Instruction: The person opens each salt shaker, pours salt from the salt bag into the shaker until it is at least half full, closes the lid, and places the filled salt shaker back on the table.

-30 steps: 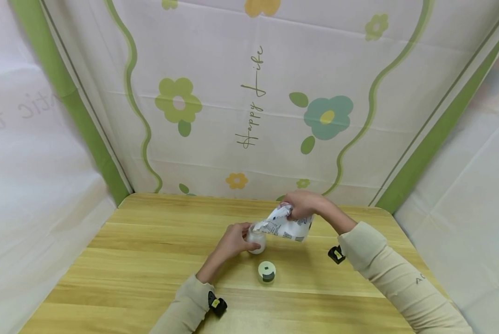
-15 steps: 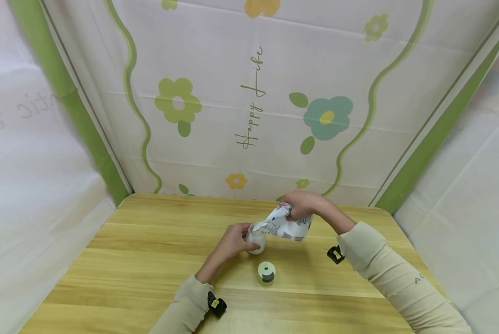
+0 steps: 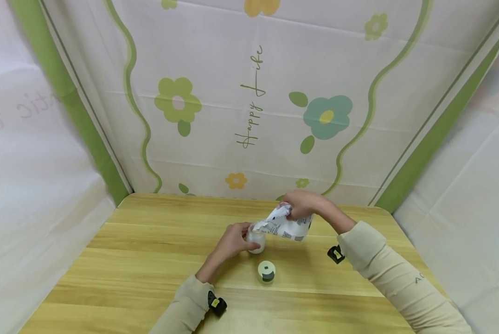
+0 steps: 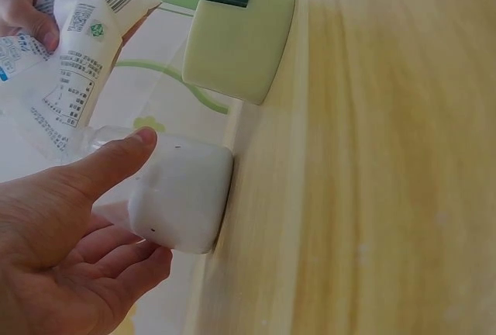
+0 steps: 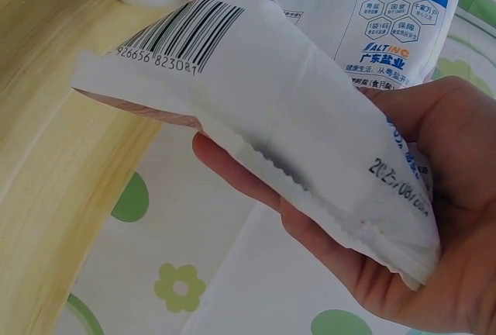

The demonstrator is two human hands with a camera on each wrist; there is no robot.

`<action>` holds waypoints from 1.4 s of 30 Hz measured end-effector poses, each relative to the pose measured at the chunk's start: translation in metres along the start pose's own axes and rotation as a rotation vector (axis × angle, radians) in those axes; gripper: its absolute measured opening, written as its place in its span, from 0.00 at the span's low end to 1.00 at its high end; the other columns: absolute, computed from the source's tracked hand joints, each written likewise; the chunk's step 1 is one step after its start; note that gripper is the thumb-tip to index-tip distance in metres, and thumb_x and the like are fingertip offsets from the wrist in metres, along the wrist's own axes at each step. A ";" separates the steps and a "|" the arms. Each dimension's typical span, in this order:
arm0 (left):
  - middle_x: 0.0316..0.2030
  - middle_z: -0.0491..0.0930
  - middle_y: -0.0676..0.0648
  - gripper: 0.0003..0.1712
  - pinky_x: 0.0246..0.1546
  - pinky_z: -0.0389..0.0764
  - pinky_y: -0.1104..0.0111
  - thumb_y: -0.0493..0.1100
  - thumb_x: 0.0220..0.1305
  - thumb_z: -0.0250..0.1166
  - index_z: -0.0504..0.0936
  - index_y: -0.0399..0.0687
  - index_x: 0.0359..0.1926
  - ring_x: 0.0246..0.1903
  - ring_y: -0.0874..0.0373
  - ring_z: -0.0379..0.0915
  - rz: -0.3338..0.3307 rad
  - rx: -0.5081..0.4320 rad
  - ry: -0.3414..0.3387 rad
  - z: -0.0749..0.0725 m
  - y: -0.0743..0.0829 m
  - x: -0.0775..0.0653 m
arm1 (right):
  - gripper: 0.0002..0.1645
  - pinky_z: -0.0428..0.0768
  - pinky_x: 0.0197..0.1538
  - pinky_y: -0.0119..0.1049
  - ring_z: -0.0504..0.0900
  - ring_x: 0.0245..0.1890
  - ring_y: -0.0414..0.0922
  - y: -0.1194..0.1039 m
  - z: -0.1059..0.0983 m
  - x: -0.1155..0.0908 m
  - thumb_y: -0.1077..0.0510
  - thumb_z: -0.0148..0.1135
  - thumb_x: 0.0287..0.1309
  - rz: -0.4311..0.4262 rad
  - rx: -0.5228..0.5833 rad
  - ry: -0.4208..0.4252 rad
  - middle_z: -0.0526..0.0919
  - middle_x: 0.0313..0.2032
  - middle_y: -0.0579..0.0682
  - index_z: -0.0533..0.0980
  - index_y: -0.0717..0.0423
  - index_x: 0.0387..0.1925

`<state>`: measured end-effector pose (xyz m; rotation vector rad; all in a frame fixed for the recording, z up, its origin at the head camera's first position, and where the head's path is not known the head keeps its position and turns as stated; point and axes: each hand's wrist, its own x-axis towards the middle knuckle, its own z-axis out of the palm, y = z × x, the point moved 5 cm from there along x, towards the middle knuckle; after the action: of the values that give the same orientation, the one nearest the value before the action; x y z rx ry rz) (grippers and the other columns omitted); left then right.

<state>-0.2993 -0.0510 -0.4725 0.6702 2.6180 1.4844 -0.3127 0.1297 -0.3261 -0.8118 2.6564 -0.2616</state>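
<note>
My left hand (image 3: 232, 240) holds a small clear jar (image 4: 186, 195) upright on the table, thumb on one side and fingers on the other. White contents fill much of the jar. My right hand (image 3: 303, 204) grips a crumpled white printed salt bag (image 5: 310, 102), tilted so that its torn end meets the jar's mouth in the head view. A barcode and blue lettering show on the bag in the right wrist view. The bag's end hides part of the jar's opening. Close in front of the jar stands a pale green cap (image 4: 240, 44) with a dark green tab.
Everything stands on a light wooden table (image 3: 149, 269). White cloth with printed flowers (image 3: 207, 116) encloses it at the back and both sides. Black wrist bands with a camera mount (image 3: 217, 305) sit at both sleeves.
</note>
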 end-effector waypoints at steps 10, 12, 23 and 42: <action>0.49 0.86 0.40 0.33 0.50 0.84 0.61 0.41 0.50 0.79 0.81 0.37 0.57 0.50 0.50 0.83 0.012 0.007 -0.003 0.001 0.000 0.001 | 0.15 0.83 0.31 0.30 0.84 0.28 0.42 -0.002 -0.001 -0.002 0.67 0.66 0.54 0.001 -0.004 -0.004 0.87 0.37 0.54 0.83 0.60 0.46; 0.49 0.86 0.40 0.33 0.50 0.84 0.61 0.41 0.50 0.79 0.81 0.37 0.57 0.50 0.50 0.83 0.010 0.005 -0.004 0.001 0.000 0.001 | 0.16 0.83 0.31 0.29 0.84 0.28 0.42 -0.002 -0.001 -0.002 0.67 0.66 0.54 0.005 -0.005 -0.004 0.86 0.37 0.54 0.83 0.60 0.46; 0.47 0.86 0.42 0.31 0.49 0.84 0.61 0.41 0.49 0.80 0.82 0.38 0.55 0.47 0.52 0.83 0.003 0.014 0.004 -0.001 0.001 -0.001 | 0.16 0.83 0.29 0.30 0.83 0.26 0.42 -0.002 -0.001 0.000 0.67 0.66 0.55 0.014 -0.008 -0.006 0.86 0.36 0.54 0.82 0.61 0.47; 0.49 0.86 0.41 0.33 0.51 0.84 0.59 0.42 0.48 0.80 0.82 0.38 0.56 0.49 0.49 0.83 0.014 0.025 0.003 0.000 0.001 -0.001 | 0.14 0.83 0.29 0.30 0.83 0.27 0.42 -0.002 0.000 0.000 0.67 0.66 0.56 0.017 -0.011 -0.008 0.86 0.36 0.54 0.82 0.61 0.45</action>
<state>-0.2983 -0.0512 -0.4719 0.6901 2.6436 1.4595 -0.3117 0.1285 -0.3253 -0.7922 2.6582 -0.2393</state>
